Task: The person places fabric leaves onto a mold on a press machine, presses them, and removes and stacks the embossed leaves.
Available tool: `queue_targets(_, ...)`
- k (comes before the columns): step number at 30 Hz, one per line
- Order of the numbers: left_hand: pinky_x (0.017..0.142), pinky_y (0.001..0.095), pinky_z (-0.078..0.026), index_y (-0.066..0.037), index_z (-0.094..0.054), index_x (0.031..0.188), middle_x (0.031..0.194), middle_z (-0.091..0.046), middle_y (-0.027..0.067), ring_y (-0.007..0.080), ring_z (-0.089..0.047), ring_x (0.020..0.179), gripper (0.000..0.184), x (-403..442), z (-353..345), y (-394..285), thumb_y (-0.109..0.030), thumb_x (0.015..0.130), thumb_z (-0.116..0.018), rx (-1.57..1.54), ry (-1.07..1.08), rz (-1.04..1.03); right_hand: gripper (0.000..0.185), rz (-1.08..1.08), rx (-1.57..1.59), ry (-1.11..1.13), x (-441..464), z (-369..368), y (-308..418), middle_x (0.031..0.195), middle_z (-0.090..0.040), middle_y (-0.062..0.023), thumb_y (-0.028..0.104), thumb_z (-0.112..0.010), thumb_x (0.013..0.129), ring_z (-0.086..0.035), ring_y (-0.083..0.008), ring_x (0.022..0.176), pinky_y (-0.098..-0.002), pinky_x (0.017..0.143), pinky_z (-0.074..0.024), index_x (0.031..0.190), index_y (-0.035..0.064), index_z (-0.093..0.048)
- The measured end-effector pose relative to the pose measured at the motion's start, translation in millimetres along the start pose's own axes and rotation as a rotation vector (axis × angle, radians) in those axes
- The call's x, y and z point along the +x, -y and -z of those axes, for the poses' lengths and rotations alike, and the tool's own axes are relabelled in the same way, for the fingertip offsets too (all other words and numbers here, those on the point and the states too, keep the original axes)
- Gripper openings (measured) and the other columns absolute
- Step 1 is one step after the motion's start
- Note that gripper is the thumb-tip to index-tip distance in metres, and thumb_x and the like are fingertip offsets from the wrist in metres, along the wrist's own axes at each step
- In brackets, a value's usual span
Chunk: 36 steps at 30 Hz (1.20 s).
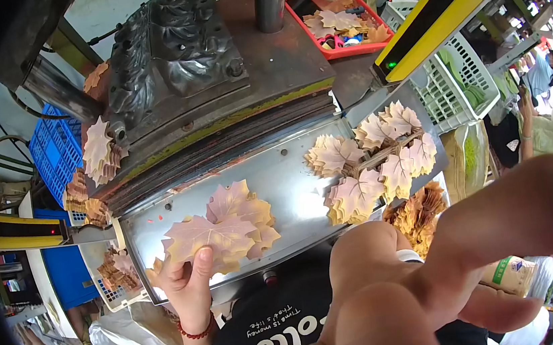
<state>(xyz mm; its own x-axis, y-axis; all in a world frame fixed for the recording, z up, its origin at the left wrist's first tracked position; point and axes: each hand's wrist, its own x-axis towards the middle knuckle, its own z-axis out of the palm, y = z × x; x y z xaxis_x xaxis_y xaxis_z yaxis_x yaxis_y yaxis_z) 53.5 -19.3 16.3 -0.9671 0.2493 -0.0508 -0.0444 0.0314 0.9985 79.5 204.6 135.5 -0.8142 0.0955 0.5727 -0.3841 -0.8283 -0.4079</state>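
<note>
Over the left part of the steel tray, the left hand has its thumb pressed on a stack of maple leaves, fingers tucked beneath, narrow around the near edge. Another leaf stack overlaps behind it. And across to the right, leaf bunches around a brown stem fill that end, some leaves reaching the tray's rim; bare metal lies open between the two groups. Behind, the edge of the press closes off the far side. Up close looms the right hand, blurred, fingers bent; whether they grip anything, I cannot tell.
</note>
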Motion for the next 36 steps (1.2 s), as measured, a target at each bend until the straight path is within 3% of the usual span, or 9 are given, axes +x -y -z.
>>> queue_targets(9, 0.078, 0.0239, -0.048, -0.001, -0.066, 0.106, 0.097, -0.067, 0.0022, 0.0092, -0.059, 0.087, 0.02, -1, 1, 1, -0.013, 0.091, -0.068, 0.015, 0.015, -0.009, 0.065, 0.076, -0.034, 0.065, -13, -4, 38, 0.146, -0.033, -0.018, 0.039, -0.048, 0.095, -0.027, -0.0294, 0.135, -0.046, 0.108, -0.03, 0.149, 0.0127, -0.025)
queue_targets(19, 0.081, 0.0258, -0.048, 0.0, -0.066, 0.107, 0.102, -0.066, 0.0032, 0.0107, -0.059, 0.09, 0.019, -1, -2, 1, -0.01, 0.091, -0.067, -0.033, 0.007, 0.035, 0.066, -0.015, 0.069, 0.071, -3, 1, 33, 0.15, -0.03, -0.0182, 0.046, -0.046, 0.096, -0.021, -0.0303, 0.142, -0.048, 0.111, -0.0264, 0.15, 0.0136, -0.024)
queue_targets(21, 0.083, 0.0266, -0.047, 0.0, -0.066, 0.107, 0.105, -0.066, 0.0039, 0.0114, -0.059, 0.092, 0.019, -3, -2, 5, -0.009, 0.091, -0.066, -0.093, -0.013, 0.076, 0.067, -0.091, 0.152, -0.005, 5, 3, 19, 0.151, -0.029, -0.0182, 0.047, -0.045, 0.097, -0.019, -0.0304, 0.143, -0.0484, 0.112, -0.0257, 0.15, 0.0137, -0.024)
queue_targets(25, 0.088, 0.0273, -0.045, 0.001, -0.066, 0.107, 0.112, -0.063, 0.0073, 0.0143, -0.058, 0.1, 0.02, 8, -3, 3, -0.008, 0.089, -0.067, 0.096, 0.06, -0.16, 0.068, -0.12, 0.282, -0.349, 6, 32, -21, 0.153, -0.028, -0.0183, 0.05, -0.044, 0.097, -0.017, -0.0308, 0.146, -0.0492, 0.113, -0.0243, 0.151, 0.0141, -0.023)
queue_targets(27, 0.088, 0.0279, -0.046, 0.001, -0.067, 0.107, 0.113, -0.063, 0.0079, 0.0152, -0.059, 0.1, 0.02, 7, -5, -13, -0.008, 0.089, -0.068, 0.08, 0.027, -0.026, 0.048, -0.117, 0.249, -0.407, 1, 57, -30, 0.146, -0.037, -0.0175, 0.035, -0.043, 0.1, -0.027, -0.0305, 0.143, -0.0449, 0.11, -0.0317, 0.14, 0.0076, -0.04)
queue_targets(28, 0.088, 0.0281, -0.046, 0.001, -0.067, 0.107, 0.113, -0.063, 0.0082, 0.0156, -0.059, 0.101, 0.02, 7, -5, -19, -0.008, 0.089, -0.068, 0.07, 0.019, 0.04, 0.047, -0.162, 0.234, -0.446, 1, 60, -32, 0.144, -0.039, -0.0169, 0.034, -0.044, 0.1, -0.028, -0.0302, 0.142, -0.0443, 0.109, -0.0327, 0.139, 0.0077, -0.041)
queue_targets(33, 0.083, 0.0289, -0.047, -0.001, -0.068, 0.106, 0.111, -0.064, 0.0085, 0.016, -0.059, 0.099, 0.02, 12, -3, -17, -0.01, 0.089, -0.068, 0.026, 0.03, -0.025, 0.043, -0.276, 0.158, -0.556, -2, 66, -39, 0.137, -0.044, -0.0143, 0.029, -0.049, 0.098, -0.034, -0.0287, 0.139, -0.0417, 0.106, -0.0352, 0.135, 0.0083, -0.044)
queue_targets(36, 0.081, 0.028, -0.047, -0.001, -0.068, 0.105, 0.109, -0.065, 0.0089, 0.016, -0.06, 0.097, 0.019, 14, -3, -17, -0.009, 0.088, -0.069, 0.053, 0.044, -0.069, 0.037, -0.282, 0.122, -0.558, 0, 63, -40, 0.127, -0.053, -0.0094, 0.019, -0.05, 0.099, -0.048, -0.0224, 0.125, -0.0334, 0.098, -0.0407, 0.134, 0.0108, -0.043)
